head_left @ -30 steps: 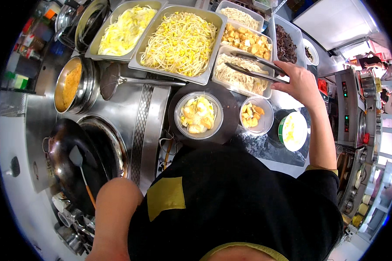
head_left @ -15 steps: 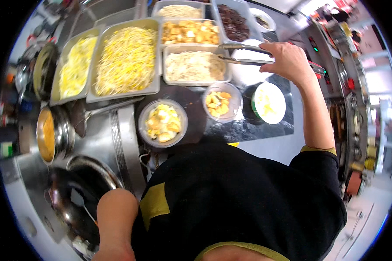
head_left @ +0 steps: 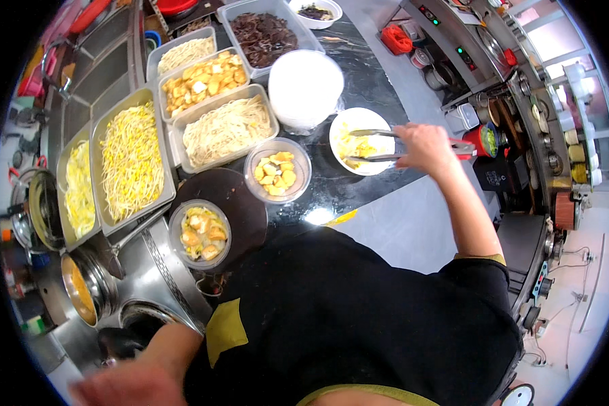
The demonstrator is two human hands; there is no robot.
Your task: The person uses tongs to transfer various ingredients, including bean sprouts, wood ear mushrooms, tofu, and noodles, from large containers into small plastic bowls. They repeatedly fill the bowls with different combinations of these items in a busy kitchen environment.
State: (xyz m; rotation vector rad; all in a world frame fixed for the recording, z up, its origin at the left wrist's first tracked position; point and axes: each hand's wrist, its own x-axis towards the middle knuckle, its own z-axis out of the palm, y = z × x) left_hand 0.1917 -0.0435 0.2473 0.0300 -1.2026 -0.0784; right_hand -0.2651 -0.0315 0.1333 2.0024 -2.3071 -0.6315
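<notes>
My right hand [head_left: 425, 147] grips metal tongs [head_left: 375, 145] with red handle ends, their tips over a white bowl [head_left: 360, 141] holding pale yellow food on the dark counter. My left hand [head_left: 118, 384] is blurred at the lower left edge, near a dark wok [head_left: 125, 336]; whether it holds anything is unclear. Two clear round bowls with yellow food chunks, one nearer [head_left: 199, 234] and one farther [head_left: 277, 170], stand in front of me.
Steel trays hold bean sprouts [head_left: 131, 159], noodles [head_left: 227, 130], fried tofu cubes [head_left: 201, 82] and dark mushrooms [head_left: 267, 38]. A stack of white bowls [head_left: 305, 86] sits behind the bowl. A pot of orange sauce [head_left: 78, 291] is at left. Shelves with containers line the right.
The view has swung right. My right hand carried the tongs from the noodle tray over to the white bowl. My left arm stayed low by the wok.
</notes>
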